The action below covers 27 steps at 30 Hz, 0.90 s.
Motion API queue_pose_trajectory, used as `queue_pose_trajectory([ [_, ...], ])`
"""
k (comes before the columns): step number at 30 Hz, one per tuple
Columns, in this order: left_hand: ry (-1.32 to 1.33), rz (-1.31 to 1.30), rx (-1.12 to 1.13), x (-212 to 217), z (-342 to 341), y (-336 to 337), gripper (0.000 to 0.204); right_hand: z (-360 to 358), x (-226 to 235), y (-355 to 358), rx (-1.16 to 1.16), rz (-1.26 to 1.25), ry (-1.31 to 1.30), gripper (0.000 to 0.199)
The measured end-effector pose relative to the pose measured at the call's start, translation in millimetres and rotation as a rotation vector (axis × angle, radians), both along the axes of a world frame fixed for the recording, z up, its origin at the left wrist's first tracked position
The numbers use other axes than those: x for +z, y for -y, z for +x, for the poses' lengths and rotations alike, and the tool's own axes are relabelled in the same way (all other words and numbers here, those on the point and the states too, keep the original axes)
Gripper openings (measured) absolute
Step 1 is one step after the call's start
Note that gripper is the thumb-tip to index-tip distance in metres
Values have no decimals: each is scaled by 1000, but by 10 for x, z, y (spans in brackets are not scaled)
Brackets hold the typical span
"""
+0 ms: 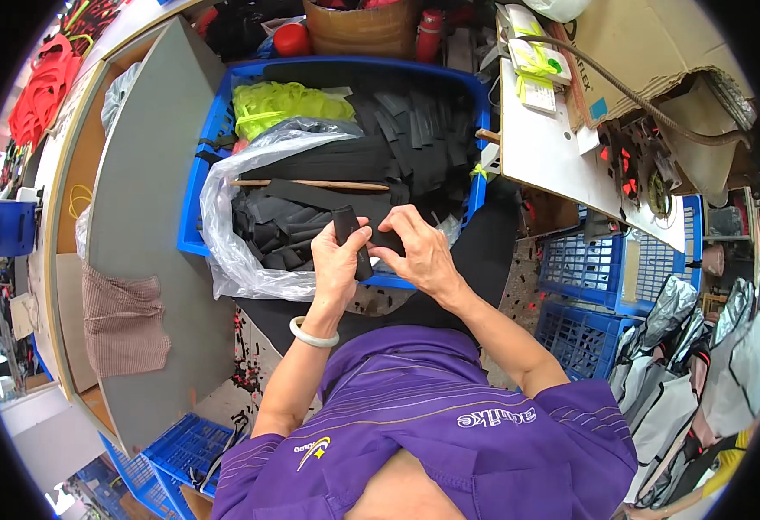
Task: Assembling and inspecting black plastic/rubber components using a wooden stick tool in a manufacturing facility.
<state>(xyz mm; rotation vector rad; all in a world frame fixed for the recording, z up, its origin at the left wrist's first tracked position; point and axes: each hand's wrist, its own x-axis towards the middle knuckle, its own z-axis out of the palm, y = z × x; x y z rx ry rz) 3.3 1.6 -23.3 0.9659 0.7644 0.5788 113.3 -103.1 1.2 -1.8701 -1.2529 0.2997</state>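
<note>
My left hand (pixel 338 260) is closed on a black fabric strip (pixel 345 224), its thumb pressed across the middle. The strip stands nearly upright, its top edge above my fingers and its lower end below them. Close beside it, my right hand (pixel 422 258) has its thumb and fingers curled toward the strip. Something dark shows between them, but it blends with the black pieces behind. Under and beyond both hands is a blue plastic crate (pixel 191 204). Inside it, a clear plastic bag (pixel 224 251) holds many black strips (pixel 280 224), and a wooden stick (pixel 311 183) lies across them.
Yellow-green fabric (pixel 280 106) lies at the crate's far left, near more black pieces (pixel 423 121). A grey panel (pixel 159 217) with a brown cloth (pixel 126 322) stands on the left. A white board (pixel 562 156) juts in at right, above stacked blue crates (pixel 584 269). Silver-grey bags (pixel 683 381) fill the lower right.
</note>
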Motion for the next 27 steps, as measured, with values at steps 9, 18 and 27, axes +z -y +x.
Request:
queue_pose_trajectory([
  [9, 58, -229, -63, 36, 32, -110, 8, 47, -118, 12, -108, 264, 44, 15],
  [18, -63, -66, -184, -255, 69, -164, 13, -14, -264, 150, -114, 38, 148, 30],
  [27, -36, -521, -103, -94, 91, -280, 22, -6, -239, 152, -177, 210, -10, 18],
])
